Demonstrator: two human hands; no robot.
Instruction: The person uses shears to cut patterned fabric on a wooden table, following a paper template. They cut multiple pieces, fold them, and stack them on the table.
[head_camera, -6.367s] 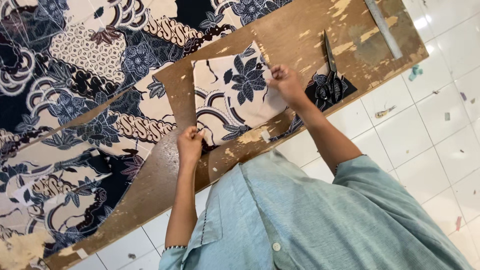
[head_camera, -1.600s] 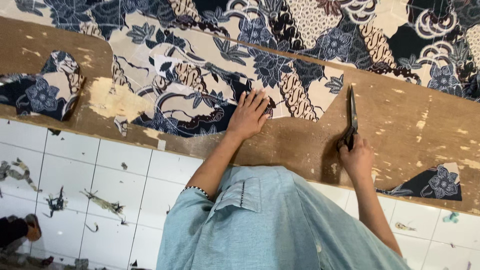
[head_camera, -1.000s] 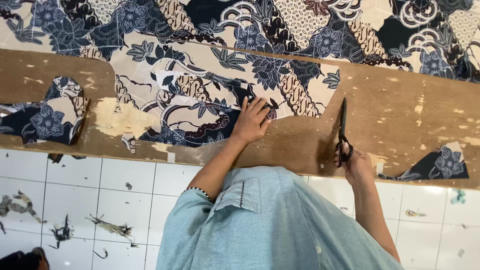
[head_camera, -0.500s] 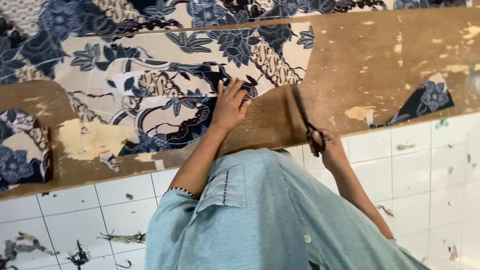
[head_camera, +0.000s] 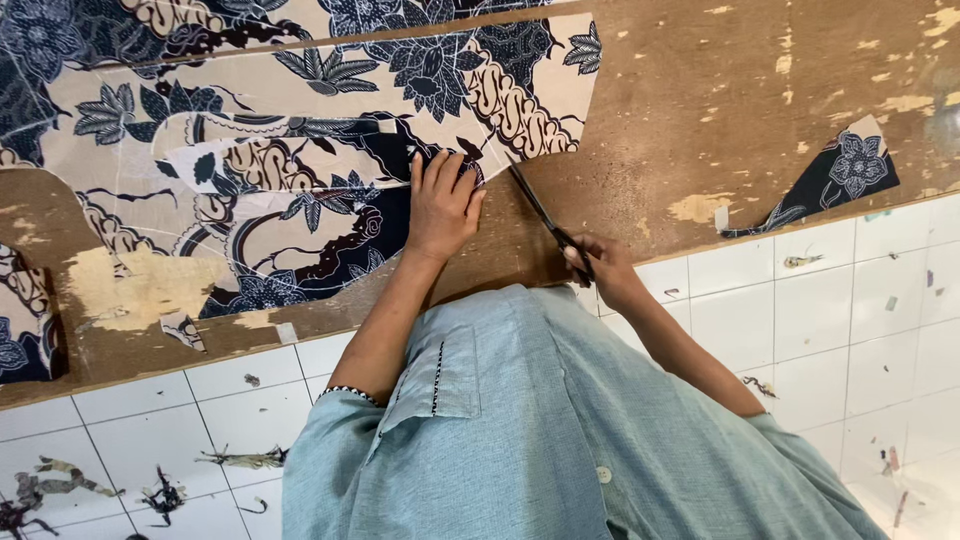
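Left hand spread flat on patterned fabric, right hand gripping scissors (blades at the cloth edge), brown board

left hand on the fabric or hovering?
Touching. The head view shows the left hand lying flat on the patterned fabric, fingers spread and pressed down beside the scissors, no gap visible.

Two hands are counted: left hand and right hand. One pair of scissors, one wooden board and one large patterned fabric sheet are recorded. One cut-off fabric scrap is noted, possibly another at the left edge.
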